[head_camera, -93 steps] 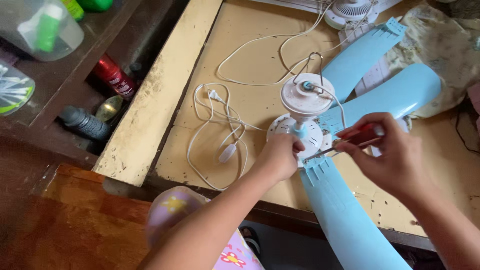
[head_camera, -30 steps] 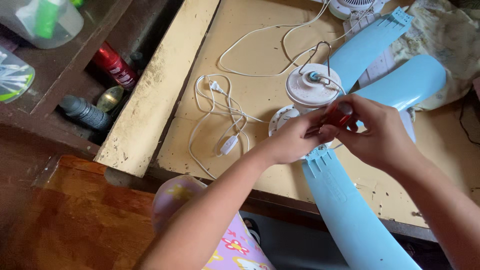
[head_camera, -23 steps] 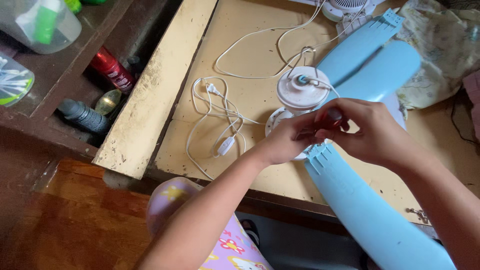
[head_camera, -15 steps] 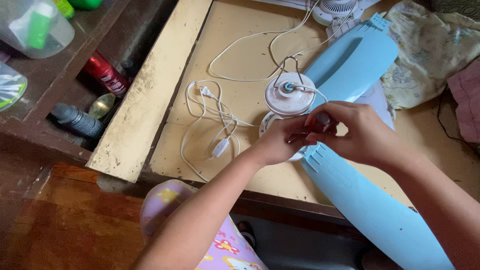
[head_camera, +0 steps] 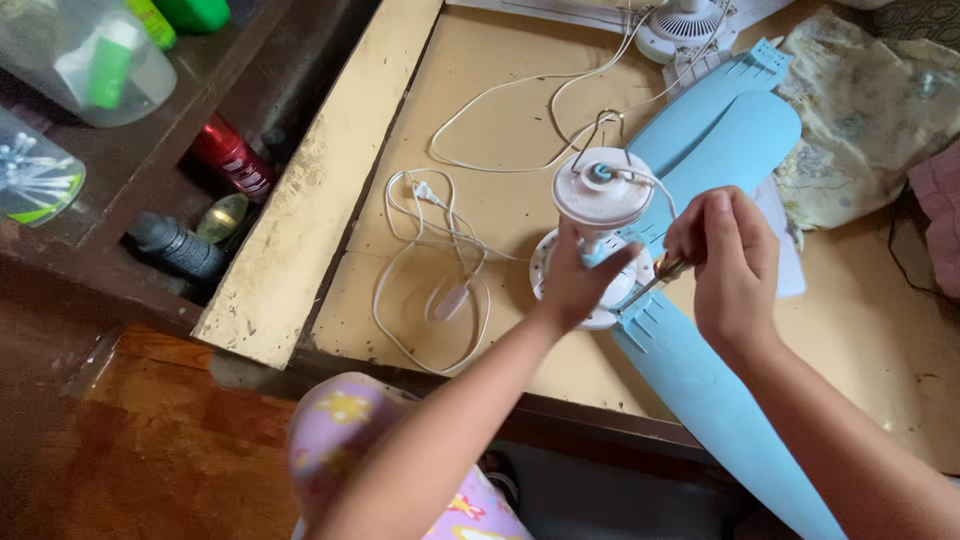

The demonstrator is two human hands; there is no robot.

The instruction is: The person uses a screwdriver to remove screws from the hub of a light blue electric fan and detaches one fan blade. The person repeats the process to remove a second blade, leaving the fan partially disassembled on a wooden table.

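Right hand [head_camera: 735, 265] grips one screwdriver [head_camera: 655, 276], left hand [head_camera: 580, 280] clasps one fan hub [head_camera: 598, 262] bearing three blue blades [head_camera: 700, 390].

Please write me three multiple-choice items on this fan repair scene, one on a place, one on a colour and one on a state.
1. Where does the white cord with its inline switch lie?
A. on the yellow tabletop, left of the fan hub
B. on the shelf with the red can
C. across the person's lap

2. What colour are the fan blades?
A. white
B. light blue
C. dark green

3. What is the right hand doing?
A. resting flat and open on the table
B. closed around a screwdriver aimed at the hub
C. pulling the cord

Answers: 1 A, the cord loops over the tabletop beside the fan hub. 2 B, every blade is pale blue. 3 B, the shaft runs from its fist to the hub, which the left hand steadies.
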